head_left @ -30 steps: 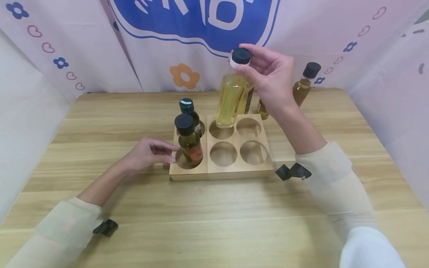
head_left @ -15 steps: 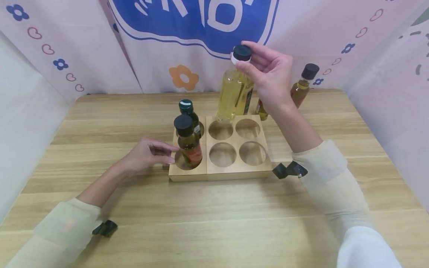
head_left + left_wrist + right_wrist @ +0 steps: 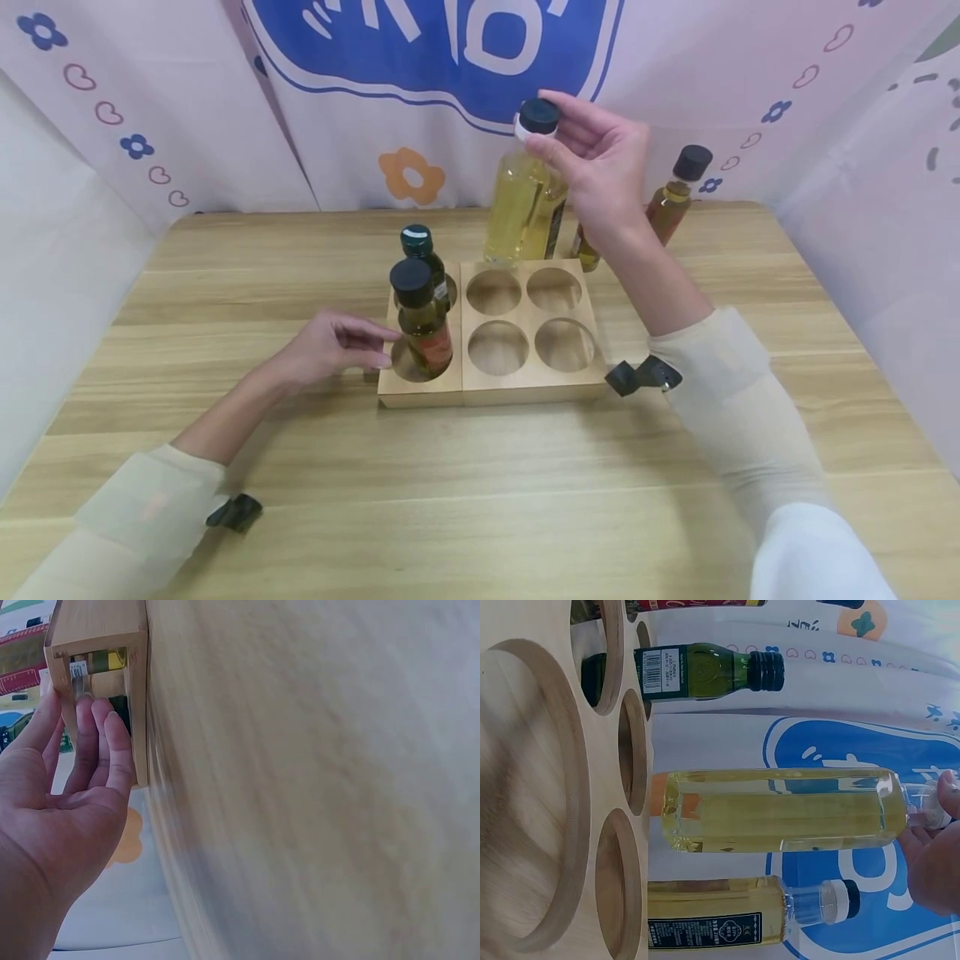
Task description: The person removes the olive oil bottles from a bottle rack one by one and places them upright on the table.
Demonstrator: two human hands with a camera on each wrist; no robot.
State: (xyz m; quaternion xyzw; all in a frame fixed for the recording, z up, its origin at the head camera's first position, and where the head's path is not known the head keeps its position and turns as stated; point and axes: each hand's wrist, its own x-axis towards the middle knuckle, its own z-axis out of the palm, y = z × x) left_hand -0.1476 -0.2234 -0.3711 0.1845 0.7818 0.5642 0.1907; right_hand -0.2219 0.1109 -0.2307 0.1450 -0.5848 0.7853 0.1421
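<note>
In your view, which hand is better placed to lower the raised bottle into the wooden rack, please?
Probably the right hand: it grips the raised bottle by its neck, close to vacant holes in the wooden rack. The left hand is at the rack's left end, away from that bottle.

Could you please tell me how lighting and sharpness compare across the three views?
Head view: bright, with soft shadows on the table; left wrist view: dimmer, the table blurred; right wrist view: fairly crisp, pale highlights along the held bottle.
</note>
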